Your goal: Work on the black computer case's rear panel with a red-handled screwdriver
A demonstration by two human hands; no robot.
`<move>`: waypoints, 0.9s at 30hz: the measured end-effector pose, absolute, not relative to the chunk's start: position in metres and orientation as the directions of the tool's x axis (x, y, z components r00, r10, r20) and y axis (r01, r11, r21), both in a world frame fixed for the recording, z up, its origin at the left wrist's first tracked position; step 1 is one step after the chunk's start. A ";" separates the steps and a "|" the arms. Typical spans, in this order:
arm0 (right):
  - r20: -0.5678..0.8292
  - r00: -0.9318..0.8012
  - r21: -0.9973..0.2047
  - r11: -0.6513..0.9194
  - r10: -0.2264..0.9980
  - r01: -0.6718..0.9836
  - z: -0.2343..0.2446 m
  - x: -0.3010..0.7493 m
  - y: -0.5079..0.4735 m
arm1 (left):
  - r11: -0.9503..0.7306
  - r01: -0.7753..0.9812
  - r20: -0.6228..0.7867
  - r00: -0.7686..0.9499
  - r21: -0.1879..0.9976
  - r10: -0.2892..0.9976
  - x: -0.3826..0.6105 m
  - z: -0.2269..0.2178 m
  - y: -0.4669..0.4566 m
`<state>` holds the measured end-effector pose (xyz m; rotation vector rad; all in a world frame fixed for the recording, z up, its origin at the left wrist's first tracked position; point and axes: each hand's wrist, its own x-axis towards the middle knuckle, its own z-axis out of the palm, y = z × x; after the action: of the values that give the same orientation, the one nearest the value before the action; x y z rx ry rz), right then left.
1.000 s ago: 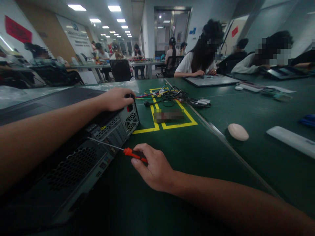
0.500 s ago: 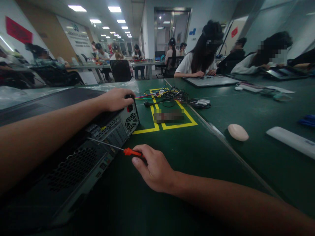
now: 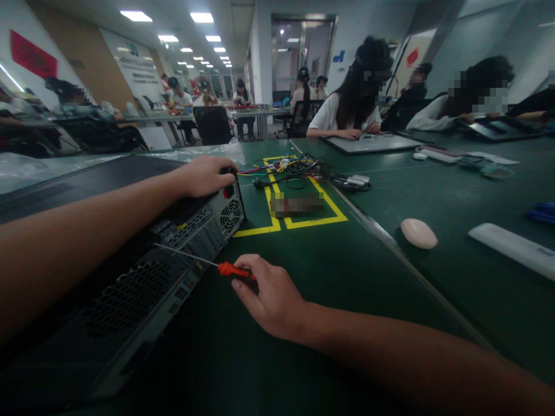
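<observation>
A desktop computer case (image 3: 143,271) lies on its side on the green table mat, rear panel facing me. My left hand (image 3: 203,175) rests palm down on the case's far top corner, fingers curled over the edge. My right hand (image 3: 266,296) is closed round the red handle of a screwdriver (image 3: 203,262). The thin metal shaft points left, and its tip touches the case's rear panel near the ports.
A tangle of cables (image 3: 299,169) lies in a yellow-taped rectangle (image 3: 303,221) beyond the case. To the right lie a pale mouse (image 3: 418,233) and a white keyboard (image 3: 511,250). Other people sit working at the far side of the table and at benches behind.
My right hand has shifted its grip slightly along the screwdriver handle. The left hand and the case have stayed put.
</observation>
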<state>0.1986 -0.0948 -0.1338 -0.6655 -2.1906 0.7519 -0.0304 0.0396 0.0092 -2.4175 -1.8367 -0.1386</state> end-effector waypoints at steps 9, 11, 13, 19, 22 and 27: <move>0.445 -0.604 -0.700 0.678 0.661 0.226 -0.133 0.198 -0.095 | -0.272 0.962 0.138 0.267 0.014 0.954 -0.030 0.009 0.039; 0.445 -0.605 -0.699 0.678 0.661 0.227 -0.132 0.198 -0.096 | -0.274 0.961 0.136 0.269 0.020 0.953 -0.031 0.009 0.039; 0.445 -0.606 -0.697 0.680 0.659 0.228 -0.132 0.199 -0.096 | -0.277 0.961 0.136 0.271 0.021 0.953 -0.030 0.010 0.038; 0.446 -0.602 -0.694 0.680 0.663 0.235 -0.131 0.199 -0.096 | -0.266 0.964 0.119 0.264 0.004 0.957 -0.028 0.011 0.037; 0.451 -0.600 -0.694 0.682 0.661 0.230 -0.130 0.199 -0.096 | -0.264 0.964 0.130 0.261 0.007 0.957 -0.028 0.011 0.036; 0.445 -0.599 -0.700 0.676 0.666 0.231 -0.128 0.200 -0.096 | -0.271 0.962 0.155 0.265 0.018 0.952 -0.029 0.009 0.037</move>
<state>0.1998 -0.0964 -0.1283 -0.6867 -2.1700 0.7778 -0.0290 0.0366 0.0087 -2.4344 -1.8455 -0.2068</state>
